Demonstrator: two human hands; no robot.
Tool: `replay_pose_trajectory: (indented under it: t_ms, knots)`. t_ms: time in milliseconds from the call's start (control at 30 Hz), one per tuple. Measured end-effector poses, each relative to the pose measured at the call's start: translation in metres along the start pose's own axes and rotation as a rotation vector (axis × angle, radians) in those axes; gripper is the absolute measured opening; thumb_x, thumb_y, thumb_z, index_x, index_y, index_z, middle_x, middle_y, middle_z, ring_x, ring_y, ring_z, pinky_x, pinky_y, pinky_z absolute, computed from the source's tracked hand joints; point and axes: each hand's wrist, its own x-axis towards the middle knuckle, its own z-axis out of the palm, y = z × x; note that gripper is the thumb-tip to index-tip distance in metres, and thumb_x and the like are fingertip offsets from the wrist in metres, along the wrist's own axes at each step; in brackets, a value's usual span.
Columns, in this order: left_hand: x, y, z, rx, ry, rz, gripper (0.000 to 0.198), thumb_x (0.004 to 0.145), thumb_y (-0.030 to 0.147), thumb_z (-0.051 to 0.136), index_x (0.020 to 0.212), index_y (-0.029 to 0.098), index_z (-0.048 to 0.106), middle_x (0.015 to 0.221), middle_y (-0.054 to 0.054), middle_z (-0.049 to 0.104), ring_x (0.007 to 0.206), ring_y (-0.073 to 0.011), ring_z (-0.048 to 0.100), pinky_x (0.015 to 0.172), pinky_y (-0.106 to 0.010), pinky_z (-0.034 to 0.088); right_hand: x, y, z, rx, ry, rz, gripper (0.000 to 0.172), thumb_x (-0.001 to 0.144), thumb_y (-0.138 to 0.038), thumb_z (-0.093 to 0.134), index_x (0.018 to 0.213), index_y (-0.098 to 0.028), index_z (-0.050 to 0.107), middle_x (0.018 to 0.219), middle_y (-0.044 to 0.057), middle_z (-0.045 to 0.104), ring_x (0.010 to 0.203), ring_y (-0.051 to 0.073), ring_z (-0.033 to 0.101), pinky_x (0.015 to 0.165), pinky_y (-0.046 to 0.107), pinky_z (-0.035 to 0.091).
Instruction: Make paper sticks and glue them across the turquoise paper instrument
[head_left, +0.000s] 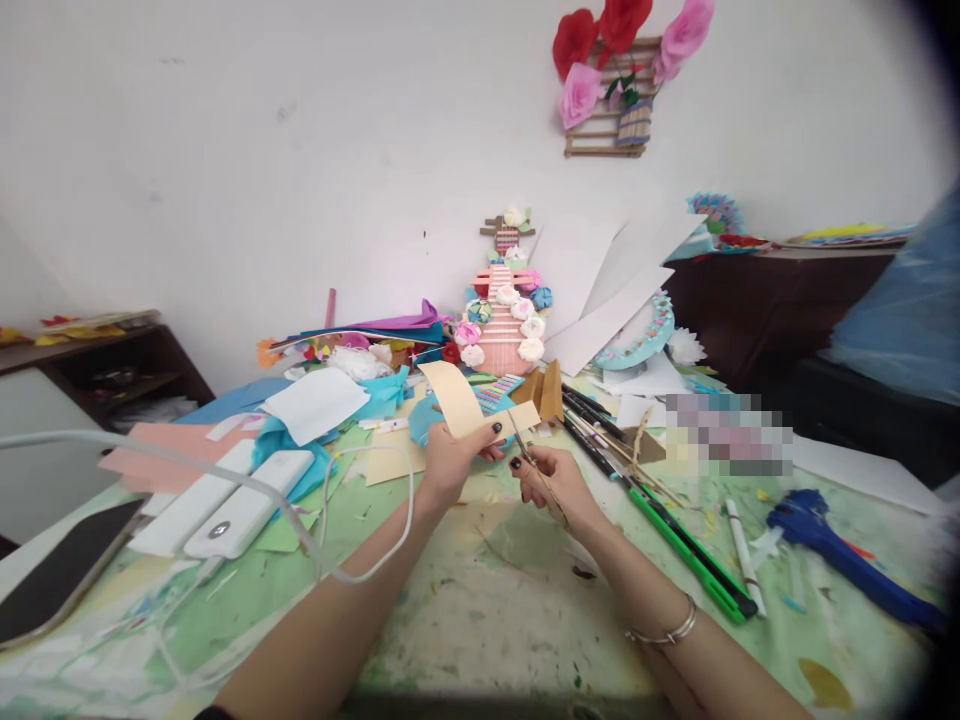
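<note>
My left hand (pixel 454 458) pinches a pale cream paper strip (pixel 454 393) that bends upward on the left and has a short arm reaching right. In my right hand (pixel 551 480) is a slim pair of scissors (pixel 523 448), its blades at the right arm of the strip. The two hands are close together above the middle of the table, thumbs toward each other. Behind the strip lies a round blue piece (pixel 425 418) with a striped, multicoloured part (pixel 499 393).
A guitar-shaped craft with paper flowers (pixel 506 335) leans on the wall. Right are pens, a green cutter (pixel 686 550) and a blue glue gun (pixel 847 555). Left are a phone (pixel 67 570), a white power bank (pixel 247 505) and a white cable (pixel 262 487) arching near my left forearm.
</note>
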Motion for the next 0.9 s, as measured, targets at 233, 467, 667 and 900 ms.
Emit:
replay_pose_trajectory:
  t_ms: [233, 467, 667, 900]
  knots:
    - [-0.004, 0.001, 0.005, 0.035, 0.036, 0.027, 0.018, 0.064, 0.029, 0.072, 0.059, 0.012, 0.067, 0.053, -0.005, 0.066, 0.047, -0.0157, 0.06, 0.048, -0.027, 0.048, -0.003, -0.005, 0.001, 0.017, 0.011, -0.013, 0.042, 0.075, -0.056, 0.057, 0.06, -0.016, 0.053, 0.038, -0.004, 0.048, 0.032, 0.005, 0.032, 0.035, 0.017, 0.024]
    - [-0.007, 0.002, 0.009, 0.023, 0.037, 0.026, 0.019, 0.064, 0.028, 0.072, 0.057, 0.012, 0.065, 0.052, -0.004, 0.065, 0.046, -0.0147, 0.058, 0.047, -0.026, 0.048, -0.004, -0.008, 0.001, -0.001, 0.045, -0.014, 0.045, 0.074, -0.058, 0.057, 0.059, -0.016, 0.054, 0.037, -0.003, 0.047, 0.032, 0.005, 0.031, 0.036, 0.018, 0.022]
    - [-0.007, 0.002, 0.008, 0.011, 0.04, 0.019, 0.018, 0.064, 0.027, 0.073, 0.058, 0.011, 0.066, 0.051, -0.004, 0.065, 0.045, -0.0141, 0.058, 0.046, -0.025, 0.047, -0.003, -0.008, 0.001, 0.025, 0.031, 0.029, 0.049, 0.072, -0.061, 0.056, 0.054, -0.017, 0.048, 0.033, -0.005, 0.043, 0.029, 0.004, 0.029, 0.034, 0.017, 0.02]
    - [-0.007, 0.001, 0.008, 0.023, 0.038, 0.029, 0.019, 0.064, 0.029, 0.072, 0.057, 0.012, 0.065, 0.051, -0.005, 0.065, 0.046, -0.0152, 0.059, 0.048, -0.026, 0.048, -0.005, -0.013, 0.001, 0.014, 0.043, 0.079, 0.049, 0.068, -0.064, 0.057, 0.052, -0.018, 0.047, 0.032, -0.005, 0.042, 0.026, 0.005, 0.03, 0.031, 0.018, 0.019]
